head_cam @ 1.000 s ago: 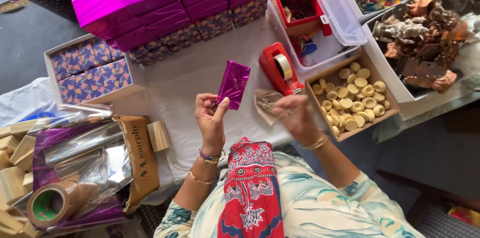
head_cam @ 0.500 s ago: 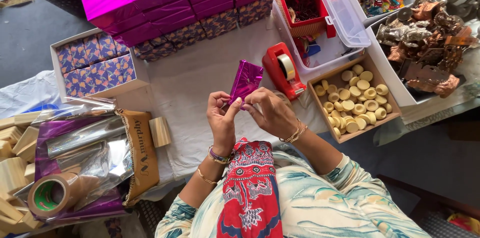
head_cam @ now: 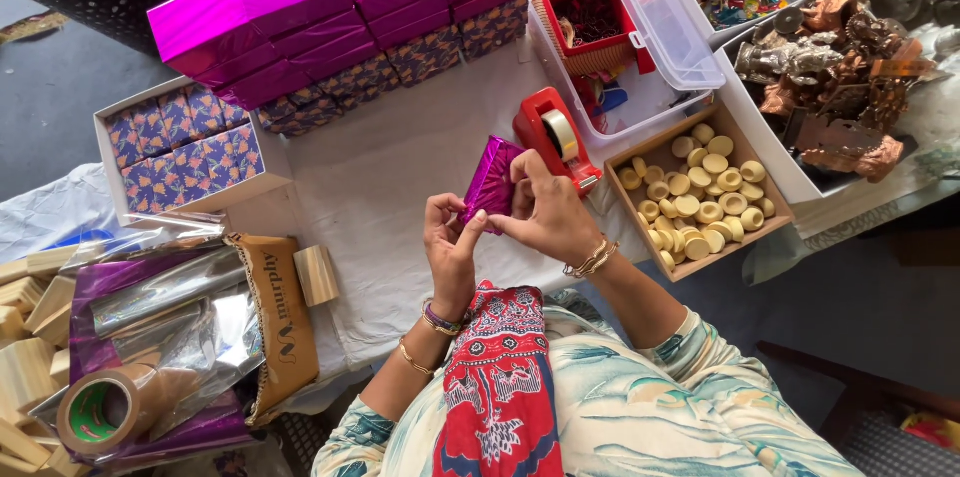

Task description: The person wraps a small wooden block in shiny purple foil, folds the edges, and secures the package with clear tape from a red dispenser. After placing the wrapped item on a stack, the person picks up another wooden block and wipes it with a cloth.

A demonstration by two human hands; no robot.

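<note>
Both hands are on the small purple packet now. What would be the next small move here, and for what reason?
Probably press the foil flap flat with the right hand, then take tape. The left hand holds the purple packet from below, while the right hand's fingers pinch its upper edge, so the wrap seems not yet fixed. The red tape dispenser stands just beside the right hand, within easy reach.

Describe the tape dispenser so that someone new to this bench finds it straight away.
Start at the clear plastic bin at the far right of the white-covered table. Just in front of its near left corner, beside the wooden tray of pale round pieces, sits the red tape dispenser. It is the only red, roll-bearing thing there, right above the right hand.
</note>
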